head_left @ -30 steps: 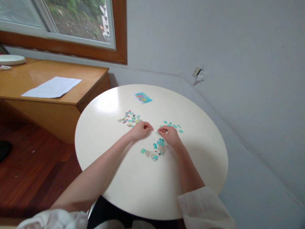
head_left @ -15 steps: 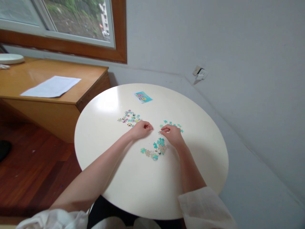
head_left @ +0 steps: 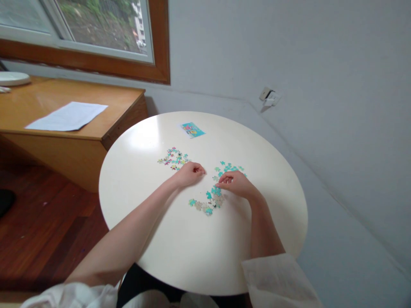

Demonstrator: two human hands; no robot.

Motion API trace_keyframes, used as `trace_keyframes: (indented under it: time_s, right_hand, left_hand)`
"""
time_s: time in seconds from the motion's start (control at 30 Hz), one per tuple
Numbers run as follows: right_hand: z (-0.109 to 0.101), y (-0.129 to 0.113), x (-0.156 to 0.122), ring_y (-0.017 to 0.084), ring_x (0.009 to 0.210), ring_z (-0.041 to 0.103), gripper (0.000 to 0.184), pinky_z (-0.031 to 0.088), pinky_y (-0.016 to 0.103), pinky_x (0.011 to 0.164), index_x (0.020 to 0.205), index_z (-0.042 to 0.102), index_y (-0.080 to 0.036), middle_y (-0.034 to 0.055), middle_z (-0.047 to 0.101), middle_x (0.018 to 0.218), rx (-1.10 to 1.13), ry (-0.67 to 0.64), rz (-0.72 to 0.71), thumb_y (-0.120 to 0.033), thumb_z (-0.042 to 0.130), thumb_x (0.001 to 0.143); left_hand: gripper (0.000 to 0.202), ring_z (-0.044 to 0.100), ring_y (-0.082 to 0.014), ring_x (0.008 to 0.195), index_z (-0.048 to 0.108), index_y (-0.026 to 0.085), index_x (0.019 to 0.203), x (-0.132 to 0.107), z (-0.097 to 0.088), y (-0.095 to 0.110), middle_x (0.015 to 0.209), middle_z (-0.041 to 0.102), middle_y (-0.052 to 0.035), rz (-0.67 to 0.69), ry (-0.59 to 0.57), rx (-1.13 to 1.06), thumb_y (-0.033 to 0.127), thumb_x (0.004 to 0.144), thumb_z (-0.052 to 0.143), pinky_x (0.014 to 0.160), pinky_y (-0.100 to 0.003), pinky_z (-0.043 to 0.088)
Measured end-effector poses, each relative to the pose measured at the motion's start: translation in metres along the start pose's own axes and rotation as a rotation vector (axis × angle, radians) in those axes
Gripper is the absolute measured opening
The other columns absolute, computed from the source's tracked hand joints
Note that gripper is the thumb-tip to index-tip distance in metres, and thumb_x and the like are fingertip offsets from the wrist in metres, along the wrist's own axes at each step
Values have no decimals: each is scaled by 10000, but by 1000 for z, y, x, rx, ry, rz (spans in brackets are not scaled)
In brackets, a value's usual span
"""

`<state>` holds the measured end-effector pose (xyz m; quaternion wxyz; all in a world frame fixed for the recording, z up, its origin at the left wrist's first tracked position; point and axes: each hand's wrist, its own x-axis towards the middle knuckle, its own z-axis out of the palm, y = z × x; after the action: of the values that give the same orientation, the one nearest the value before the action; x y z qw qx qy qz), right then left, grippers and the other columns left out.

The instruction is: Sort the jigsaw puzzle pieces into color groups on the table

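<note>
My left hand rests on the white round table with its fingers curled and the thumb pressed to them. Whatever it may hold is hidden. Behind it lies a scatter of pink, yellow and teal puzzle pieces. My right hand is over the near pile of teal and grey-backed pieces. Its thumb and forefinger are closed at a teal puzzle piece on the pile's far edge. Just beyond this hand, mostly teal pieces lie spread, some partly covered by it.
A small teal picture card lies toward the table's far edge. At the left stands a wooden desk with a white sheet of paper on it. A wall with a socket rises behind the table.
My right hand has moved a little nearer, from the far teal pieces to the near pile. A piece now lies at the left of the far group. My left hand stays put.
</note>
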<state>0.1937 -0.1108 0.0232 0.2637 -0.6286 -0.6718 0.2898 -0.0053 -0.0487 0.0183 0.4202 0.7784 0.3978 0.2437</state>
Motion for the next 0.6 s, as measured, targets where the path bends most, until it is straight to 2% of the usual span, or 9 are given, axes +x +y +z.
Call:
trace_keyframes:
  time_s: [0.23, 0.47, 0.6]
  right_hand:
    - [-1, 0, 0, 98, 488, 461, 152, 331, 206, 463, 555, 652, -179, -35, 532, 472, -15, -116, 8, -314, 721, 540]
    - [-3, 1, 0, 111, 531, 483, 117, 353, 212, 496, 563, 666, -183, -23, 557, 501, -18, -181, -33, -282, 723, 537]
    - [-3, 1, 1, 112, 542, 488, 118, 363, 216, 516, 578, 664, -165, -12, 569, 517, -30, -192, -27, -280, 690, 585]
  left_hand:
    - [207, 513, -101, 583, 675, 103, 749, 0, 1, 0, 646, 640, -19, 5, 0, 14, 128, 698, 476, 587, -210, 385]
    - [227, 496, -99, 569, 682, 95, 769, 0, 0, -1, 630, 627, -18, 7, 0, 29, 154, 704, 473, 570, -209, 380]
    - [221, 495, -99, 575, 677, 95, 756, 1, 1, -4, 634, 627, -19, 19, 3, 35, 168, 704, 475, 575, -210, 387]
